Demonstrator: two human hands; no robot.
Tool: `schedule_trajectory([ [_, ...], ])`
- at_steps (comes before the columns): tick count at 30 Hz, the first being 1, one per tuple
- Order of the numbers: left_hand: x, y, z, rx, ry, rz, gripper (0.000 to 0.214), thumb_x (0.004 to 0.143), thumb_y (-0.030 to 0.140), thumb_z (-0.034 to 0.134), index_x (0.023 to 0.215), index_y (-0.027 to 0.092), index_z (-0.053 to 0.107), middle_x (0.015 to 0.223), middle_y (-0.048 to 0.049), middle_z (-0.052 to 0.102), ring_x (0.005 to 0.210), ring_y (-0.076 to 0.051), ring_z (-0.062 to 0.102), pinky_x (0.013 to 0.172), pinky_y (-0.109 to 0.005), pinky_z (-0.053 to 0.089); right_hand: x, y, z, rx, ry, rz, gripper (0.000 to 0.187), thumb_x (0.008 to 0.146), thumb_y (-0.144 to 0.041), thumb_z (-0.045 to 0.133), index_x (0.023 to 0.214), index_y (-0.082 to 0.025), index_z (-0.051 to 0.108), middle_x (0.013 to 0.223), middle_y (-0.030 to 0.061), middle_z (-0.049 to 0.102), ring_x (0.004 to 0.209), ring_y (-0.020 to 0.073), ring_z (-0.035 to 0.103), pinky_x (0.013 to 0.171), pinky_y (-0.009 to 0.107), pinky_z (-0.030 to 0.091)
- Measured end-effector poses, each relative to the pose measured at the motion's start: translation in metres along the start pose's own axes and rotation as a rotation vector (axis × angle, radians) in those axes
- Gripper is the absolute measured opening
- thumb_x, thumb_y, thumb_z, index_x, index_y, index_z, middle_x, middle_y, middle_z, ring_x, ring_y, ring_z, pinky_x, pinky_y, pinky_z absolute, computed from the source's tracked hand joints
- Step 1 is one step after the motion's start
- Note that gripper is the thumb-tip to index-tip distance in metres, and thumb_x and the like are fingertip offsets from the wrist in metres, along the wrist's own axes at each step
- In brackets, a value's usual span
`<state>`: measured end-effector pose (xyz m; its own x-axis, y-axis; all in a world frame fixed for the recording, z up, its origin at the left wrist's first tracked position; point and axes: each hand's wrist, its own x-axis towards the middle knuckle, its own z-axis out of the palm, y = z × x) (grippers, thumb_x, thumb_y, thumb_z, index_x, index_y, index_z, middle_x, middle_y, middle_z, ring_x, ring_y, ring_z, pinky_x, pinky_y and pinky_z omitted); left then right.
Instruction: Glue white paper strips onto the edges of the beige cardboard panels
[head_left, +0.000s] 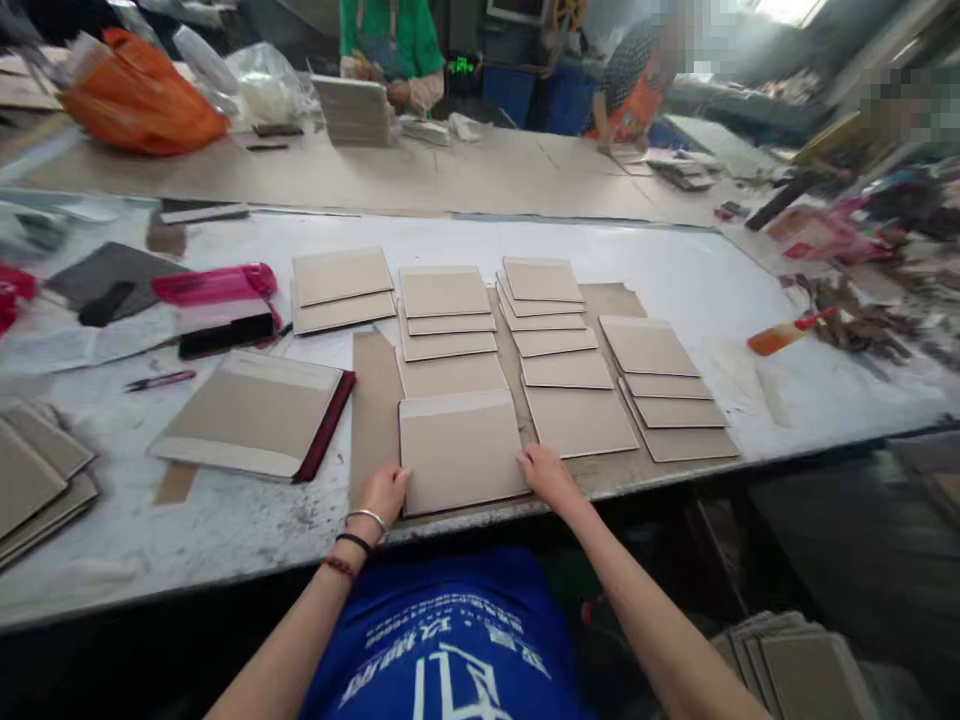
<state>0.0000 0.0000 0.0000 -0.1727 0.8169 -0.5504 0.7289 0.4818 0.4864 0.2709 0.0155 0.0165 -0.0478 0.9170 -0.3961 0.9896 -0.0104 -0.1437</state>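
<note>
A beige cardboard panel (461, 455) with a paler strip along its far edge lies at the table's front edge. My left hand (385, 492) is closed on its left edge, and my right hand (547, 474) pinches its right edge. Beyond it, similar panels overlap in columns: one column (444, 295) straight ahead, another (566, 370) right of it, and a third (652, 350) farther right. Two more panels (341, 275) lie at the back left. Left of my left hand rests a larger board (251, 410) with a dark red edge strip.
Stacked boards (30, 460) sit at the far left, near a pen (160, 380) and a pink pouch (217, 285). A brush (787, 333) lies by brown scraps at right. Across the table, a person in green (394, 45) handles a stack of boards (352, 108); another person (630, 85) works farther right.
</note>
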Motion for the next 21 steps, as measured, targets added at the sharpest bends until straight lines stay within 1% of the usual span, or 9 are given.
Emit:
schedule_trajectory([
  [5,0.002,-0.007,0.005,-0.041,0.005,-0.043,0.030,0.085,0.037,0.049,0.064,0.015,0.052,0.054,0.0057,0.050,0.051,-0.010,0.050,0.058,-0.028,0.043,0.002,-0.002,0.005,0.000,0.002,-0.001,0.020,0.091,-0.024,0.038,0.090,-0.013,0.054,0.092,0.0109,0.062,0.084,0.0174,0.055,0.066,0.025,0.030],
  [8,0.003,-0.010,0.007,-0.069,0.005,-0.049,0.029,0.085,0.038,0.049,0.067,0.015,0.053,0.056,0.0049,0.052,0.052,-0.010,0.051,0.057,-0.027,0.044,0.002,-0.001,0.007,-0.004,0.010,-0.001,0.019,0.091,-0.024,0.039,0.090,-0.013,0.054,0.090,0.0112,0.061,0.083,0.0179,0.055,0.066,0.026,0.030],
  [15,0.004,-0.008,0.005,-0.046,0.025,-0.039,0.025,0.084,0.032,0.048,0.067,0.015,0.054,0.053,0.0043,0.052,0.053,-0.011,0.052,0.057,-0.027,0.042,0.001,0.000,0.011,-0.003,0.030,-0.003,0.019,0.091,-0.026,0.039,0.089,-0.015,0.053,0.090,0.0085,0.059,0.082,0.0163,0.053,0.066,0.025,0.030],
  [21,0.001,-0.003,-0.001,0.015,0.031,-0.024,0.022,0.081,0.029,0.046,0.063,0.018,0.051,0.052,0.0021,0.056,0.058,-0.015,0.057,0.057,-0.026,0.037,-0.001,-0.002,0.011,0.003,0.037,0.011,0.018,0.091,-0.025,0.038,0.090,-0.015,0.052,0.092,0.0089,0.058,0.084,0.0163,0.051,0.066,0.024,0.031],
])
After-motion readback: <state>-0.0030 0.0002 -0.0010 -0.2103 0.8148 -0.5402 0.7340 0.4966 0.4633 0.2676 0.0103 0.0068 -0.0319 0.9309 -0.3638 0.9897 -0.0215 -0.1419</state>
